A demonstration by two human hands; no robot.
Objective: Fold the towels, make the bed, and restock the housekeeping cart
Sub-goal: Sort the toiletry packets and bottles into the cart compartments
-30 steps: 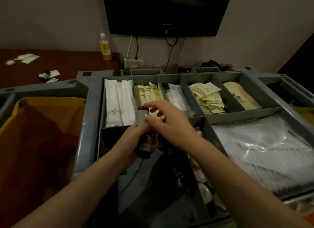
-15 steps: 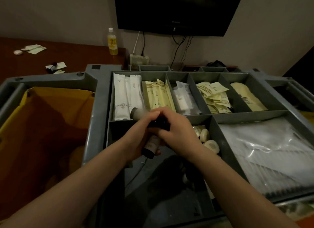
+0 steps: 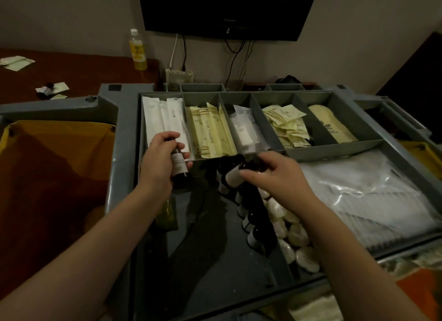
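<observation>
Right grip [image 3: 275,177] pinches a small bottle [image 3: 233,177], long axis toward 8 o'clock, just above the bottle row [image 3: 251,221] in the cart [image 3: 124,177]; left grip [image 3: 160,160], at its 9 o'clock, wraps a second bottle [image 3: 179,165].

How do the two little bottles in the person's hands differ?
The left bottle, in the left hand, is held nearly upright, top hidden in the fist. The right bottle, in the right hand, is tipped sideways, pinched over the row of bottles. Both are dark with pale labels.
</observation>
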